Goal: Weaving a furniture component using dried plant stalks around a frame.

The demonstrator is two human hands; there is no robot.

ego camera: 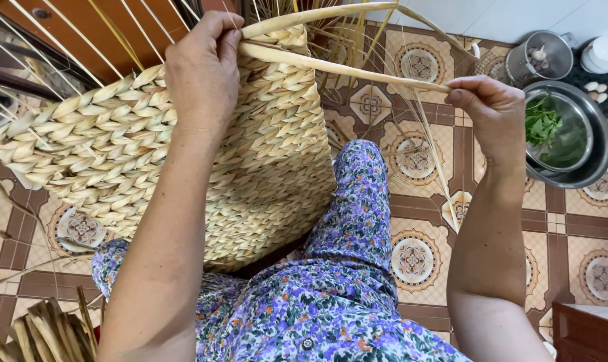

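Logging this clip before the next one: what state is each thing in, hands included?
Woven basket: partly woven, loose strands sticking out at its rim, resting against the person's lap.
Flat strand: pulled taut between both hands.
Left hand: closed, pinching the strand at the basket rim.
Right hand: closed on the strand's free end.
Steel bowl: on the floor, holding green leaves.
Bundle of strands: lying loose, bottom left.

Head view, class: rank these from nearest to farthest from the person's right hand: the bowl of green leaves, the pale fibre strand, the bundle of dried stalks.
From the right hand:
1. Pale fibre strand: pinched in its fingers, running left to the woven basket.
2. Bowl of green leaves: on the floor, just to its right.
3. Bundle of dried stalks: bottom left corner.
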